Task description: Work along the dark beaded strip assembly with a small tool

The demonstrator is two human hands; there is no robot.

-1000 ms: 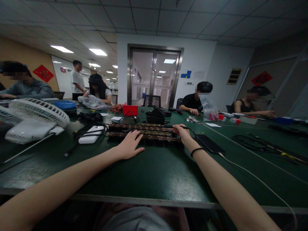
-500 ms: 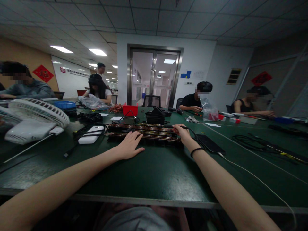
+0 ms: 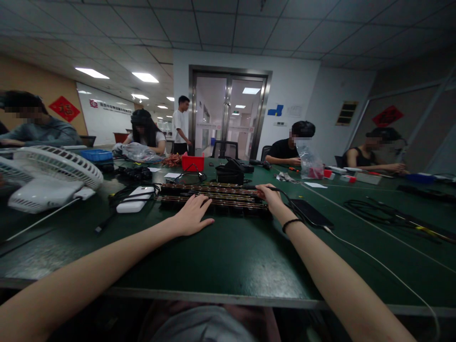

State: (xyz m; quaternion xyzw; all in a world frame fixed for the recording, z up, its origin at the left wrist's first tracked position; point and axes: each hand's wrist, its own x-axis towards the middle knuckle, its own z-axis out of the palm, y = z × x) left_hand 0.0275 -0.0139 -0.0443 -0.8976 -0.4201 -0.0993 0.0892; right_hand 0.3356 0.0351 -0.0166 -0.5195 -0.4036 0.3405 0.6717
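L hand [image 3: 192, 216] spread, fingers [image 3: 194, 202] on thin wires [image 3: 235, 198], R hand [image 3: 270, 197] pinching blk corded tool [image 3: 249, 187]

Dim overall; rectangular white ceiling lights [image 3: 145, 77] glow far left, glossy dark-green tabletop [image 3: 263, 278] shows pale near glare, edges stretch.

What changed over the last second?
Standing person moved right across the background, now beside the door. No visible grab or release by the wearer: left hand stays spread at the strips, right hand keeps holding the black tool.
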